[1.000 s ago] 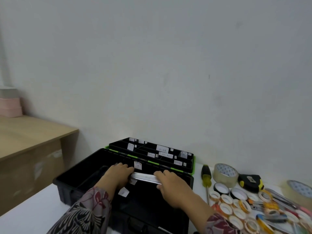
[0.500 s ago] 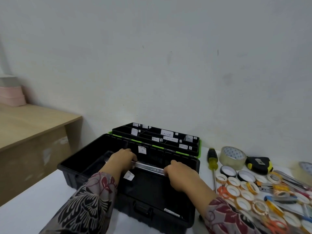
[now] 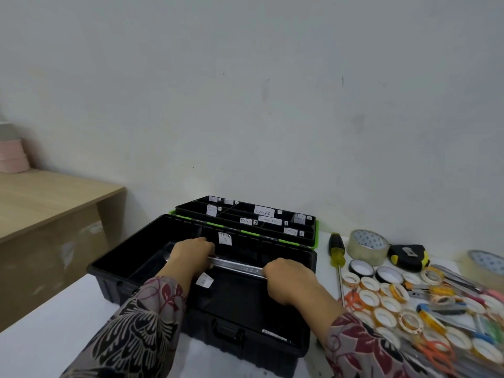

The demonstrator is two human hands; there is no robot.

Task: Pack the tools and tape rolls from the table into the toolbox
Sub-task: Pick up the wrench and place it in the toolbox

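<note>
Holding the silver wrench (image 3: 236,266) level is what this step needs. Your left hand (image 3: 191,255) curls over one end and your right hand (image 3: 289,279) wraps the other, fingers closed round the metal, so the bar spans the open toolbox (image 3: 109,287) crosswise, above its deep main well. Whether it already touches the floor of the well, you cannot tell from here.

Lower both ends together and keep the shaft parallel to the long walls. Judging by its length, a tilted wrench would likely catch on the rim or wedge corner to corner. Lay it flat toward one side, leaving room for bulkier items, and mind the paper label (image 3: 204,281) hanging just below the bar.

Behind the box sits the green-edged organiser tray (image 3: 237,211), its labelled compartments too shallow for this tool.

To your right on the white table (image 3: 41,336) the rest waits: the yellow-handled screwdriver (image 3: 336,251) just beside the box, many small tape rolls (image 3: 381,298), orange scissors (image 3: 436,353), a clear packing tape roll (image 3: 368,246) and a tape measure (image 3: 409,257) farther back.
</note>
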